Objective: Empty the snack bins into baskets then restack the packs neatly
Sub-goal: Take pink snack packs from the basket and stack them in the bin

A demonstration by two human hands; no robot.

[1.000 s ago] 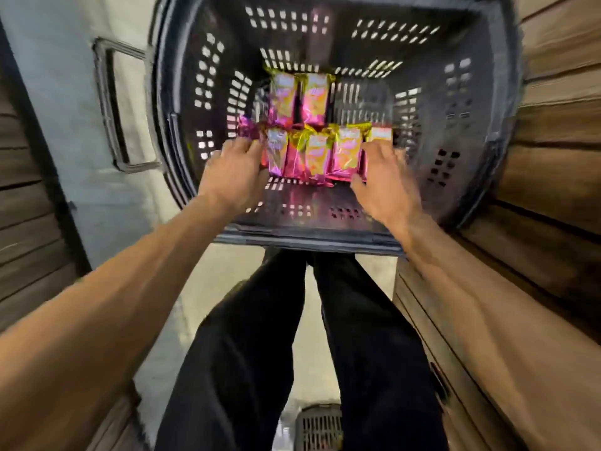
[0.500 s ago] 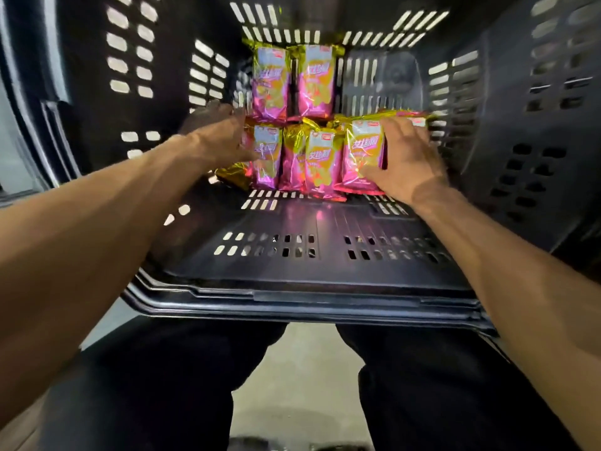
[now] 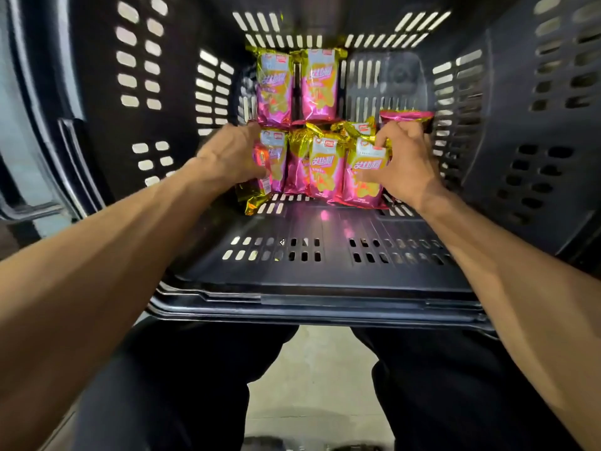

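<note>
Caught mid-restack at centre frame: pink-and-gold foil snack packs [image 3: 322, 164] stood in two rows deep inside a dark slotted plastic basket [image 3: 325, 222], left hand [image 3: 227, 154] clasped round the front row's left end, right hand [image 3: 406, 161] pinching its right-end pack, stray pack [image 3: 406, 116] at right seemingly yet to be squared.
</note>
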